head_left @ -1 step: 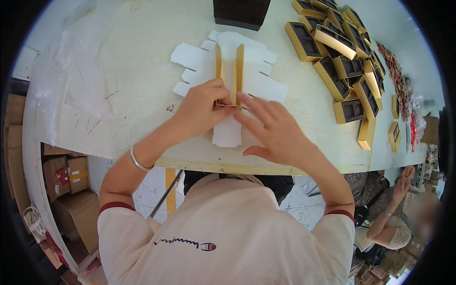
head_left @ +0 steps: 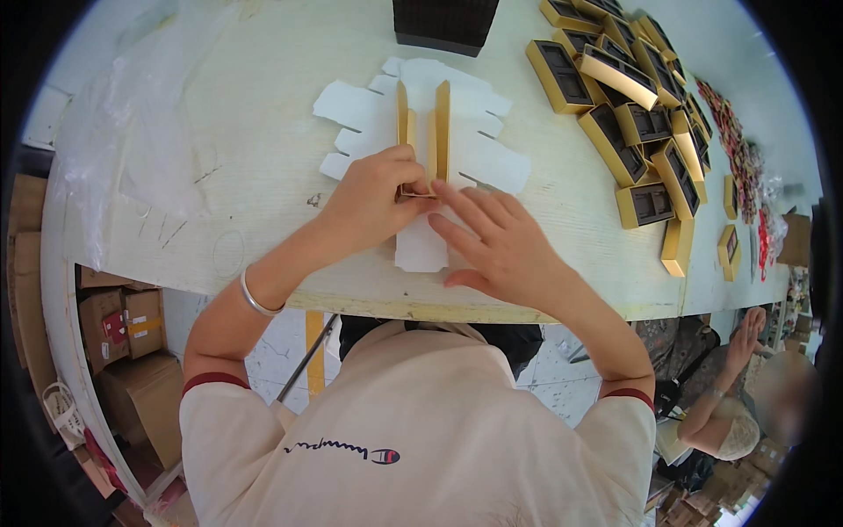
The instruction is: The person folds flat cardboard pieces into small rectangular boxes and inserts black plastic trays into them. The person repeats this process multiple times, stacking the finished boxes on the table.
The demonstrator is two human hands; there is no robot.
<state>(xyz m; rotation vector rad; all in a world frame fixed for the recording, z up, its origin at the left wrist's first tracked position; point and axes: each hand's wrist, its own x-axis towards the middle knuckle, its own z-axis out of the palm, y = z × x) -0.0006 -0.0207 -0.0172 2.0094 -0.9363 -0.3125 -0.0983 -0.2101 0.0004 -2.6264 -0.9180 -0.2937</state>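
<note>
A partly folded cardboard box (head_left: 443, 132) stands in front of me, with its gold side walls upright. Stacked white cardboard blanks (head_left: 421, 250) with notched flaps lie flat beneath it. My left hand (head_left: 373, 189) pinches the box's near end at the left corner, fingers closed on the gold cardboard. At the near right corner, my right hand (head_left: 502, 237) has its fingers stretched out and apart. Its fingertips rest at or very near the folded end; whether they press on it I cannot tell. The left fingers partly hide the near end.
Gold boxes with black inserts (head_left: 615, 145) are heaped at the far right. A dark block-shaped container (head_left: 446, 26) stands at the far edge. Clear plastic film (head_left: 145, 114) lies on the left. Brown cartons (head_left: 132, 386) fill a shelf below left. Another person (head_left: 716, 413) sits at lower right.
My right hand has shifted slightly left, its fingertips now lower on the box's near right corner. My left hand keeps its pinch in the same place.
</note>
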